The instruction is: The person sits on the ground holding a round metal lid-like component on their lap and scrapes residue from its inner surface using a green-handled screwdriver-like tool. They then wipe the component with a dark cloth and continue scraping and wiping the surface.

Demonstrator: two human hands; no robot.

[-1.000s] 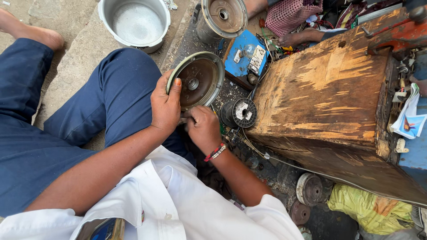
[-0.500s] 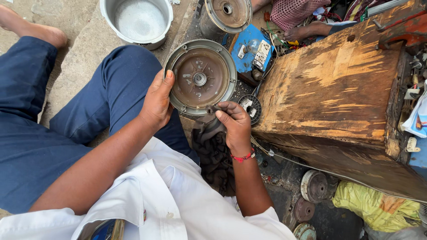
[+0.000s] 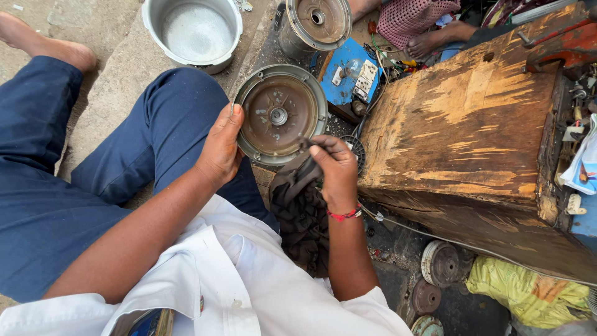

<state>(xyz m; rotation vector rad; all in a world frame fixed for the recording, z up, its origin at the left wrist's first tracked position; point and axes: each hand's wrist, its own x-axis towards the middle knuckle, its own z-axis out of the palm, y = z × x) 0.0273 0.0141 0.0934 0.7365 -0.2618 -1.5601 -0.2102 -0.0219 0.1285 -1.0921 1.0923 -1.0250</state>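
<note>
My left hand [image 3: 221, 148] grips the left rim of a round, rusty metal disc [image 3: 281, 114] with a small hub in its middle, held face up above my knee. My right hand [image 3: 334, 169] holds a dark, dirty rag [image 3: 301, 205] and presses a bunched end of it against the disc's lower right rim. The rest of the rag hangs down over my lap. A red thread band sits on my right wrist.
A worn wooden block [image 3: 472, 137] stands to the right. A metal pot [image 3: 194, 31], a second round metal housing [image 3: 317, 23] and a blue switch board [image 3: 349, 74] lie ahead. Small discs [image 3: 440, 264] and a yellow cloth [image 3: 528, 292] lie at lower right. Another person's foot [image 3: 435, 38] rests at the top.
The disc was lifted and turned to face up, held more squarely by my left hand. My right hand moved right, picked up the rag and brought it to the disc's rim.
</note>
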